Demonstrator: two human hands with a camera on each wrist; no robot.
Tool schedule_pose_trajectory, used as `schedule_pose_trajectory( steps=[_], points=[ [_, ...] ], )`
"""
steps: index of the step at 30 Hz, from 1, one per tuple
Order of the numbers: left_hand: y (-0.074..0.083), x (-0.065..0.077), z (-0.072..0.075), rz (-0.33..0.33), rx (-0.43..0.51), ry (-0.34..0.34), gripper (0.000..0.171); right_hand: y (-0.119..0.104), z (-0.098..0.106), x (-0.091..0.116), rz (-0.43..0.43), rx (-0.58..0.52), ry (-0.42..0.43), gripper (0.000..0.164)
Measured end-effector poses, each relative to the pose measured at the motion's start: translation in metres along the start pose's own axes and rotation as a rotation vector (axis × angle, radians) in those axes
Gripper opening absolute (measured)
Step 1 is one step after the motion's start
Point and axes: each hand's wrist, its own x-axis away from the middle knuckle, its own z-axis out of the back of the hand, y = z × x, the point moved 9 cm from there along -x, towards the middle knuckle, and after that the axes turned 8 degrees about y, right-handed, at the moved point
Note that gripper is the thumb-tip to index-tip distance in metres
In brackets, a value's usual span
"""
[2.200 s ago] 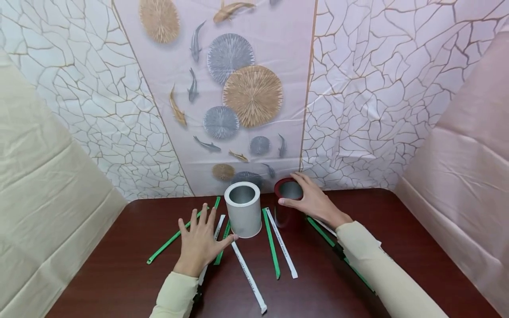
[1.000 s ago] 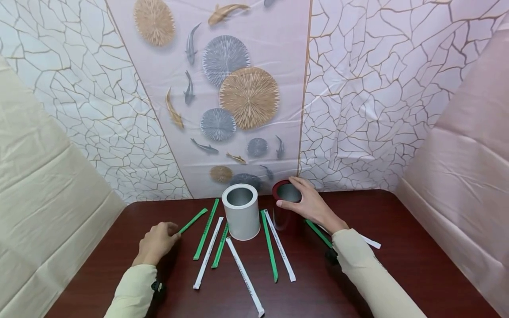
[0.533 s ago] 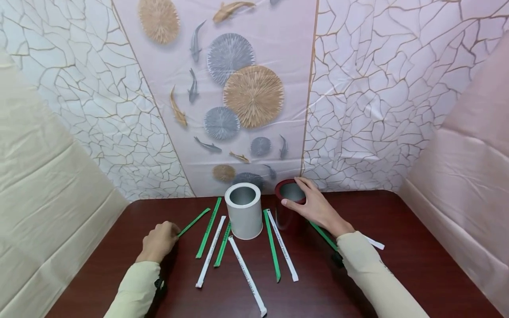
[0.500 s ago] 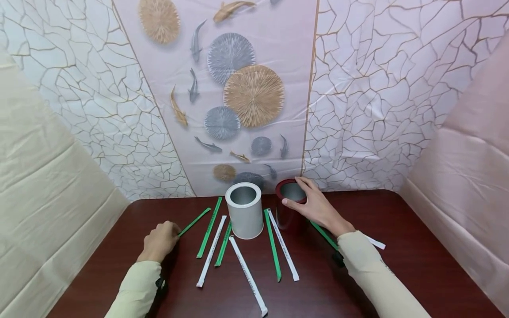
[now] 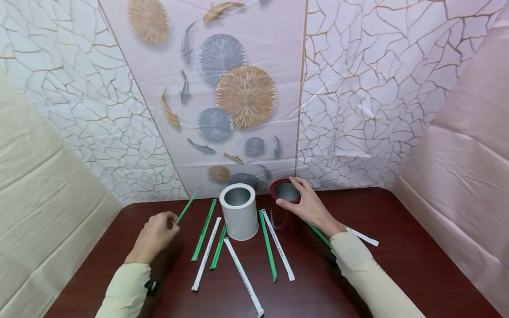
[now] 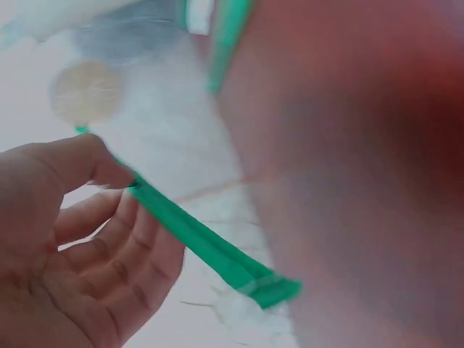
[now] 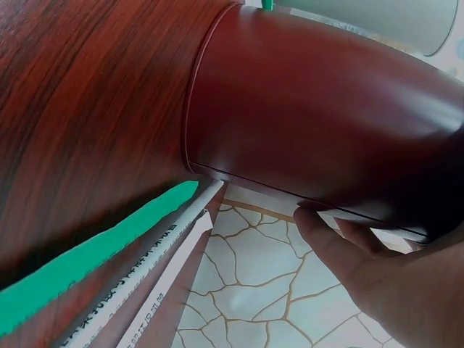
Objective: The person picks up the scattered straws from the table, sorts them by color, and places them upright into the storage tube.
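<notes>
My left hand [image 5: 156,235], at the left of the table, pinches a green paper-wrapped straw [image 5: 188,206] between thumb and fingertips. That straw is off the table and tilts up; in the left wrist view the green straw [image 6: 210,243] slants past the palm. With thumb and fingers, my right hand [image 5: 312,207] holds the rim of an upright dark red can [image 7: 312,116]. Its silvery inside shows from above, and its lower body blends into the table in the head view. An upright white can [image 5: 240,221] stands just left of the red one.
Green and white wrapped straws lie around the cans: a green straw [image 5: 204,229], a white straw [image 5: 243,276] in front, and another white straw [image 5: 280,247] between the cans. More straws, one a green straw [image 7: 101,254], lie under the right forearm. Patterned cloth [image 5: 342,110] hangs behind the table.
My left hand has gone from spread over the straws to the far left green straw, pinched it and lifted it off the table. My right hand stays on the red can.
</notes>
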Motion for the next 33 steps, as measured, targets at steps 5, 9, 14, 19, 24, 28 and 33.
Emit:
schedule_pose_trajectory(
  steps=[5,9,14,19,24,28,33],
  points=[
    [0.040,-0.006,0.032,-0.052,0.130,0.163,0.024,-0.001,-0.001,0.001,0.006,-0.015,0.009,0.096],
    [0.080,-0.008,0.047,-0.126,0.260,0.258,0.025,-0.002,-0.002,0.002,-0.002,-0.023,0.007,0.097],
    [0.132,-0.016,0.050,-0.196,0.462,0.292,0.038,0.000,-0.002,0.001,-0.018,-0.022,0.005,0.098],
    [0.177,-0.029,0.043,-0.243,0.567,0.300,0.032,0.001,-0.002,0.001,-0.019,-0.021,0.011,0.099],
    [0.216,-0.042,0.036,-0.269,0.681,0.345,0.024,0.001,-0.001,0.001,-0.018,-0.031,0.009,0.099],
    [0.244,-0.053,0.030,-0.297,0.817,0.361,0.024,0.001,0.000,0.001,-0.022,-0.043,0.015,0.098],
    [0.263,-0.063,0.013,-0.274,0.810,0.356,0.025,0.000,-0.001,0.001,-0.021,-0.047,0.019,0.098]
  ],
)
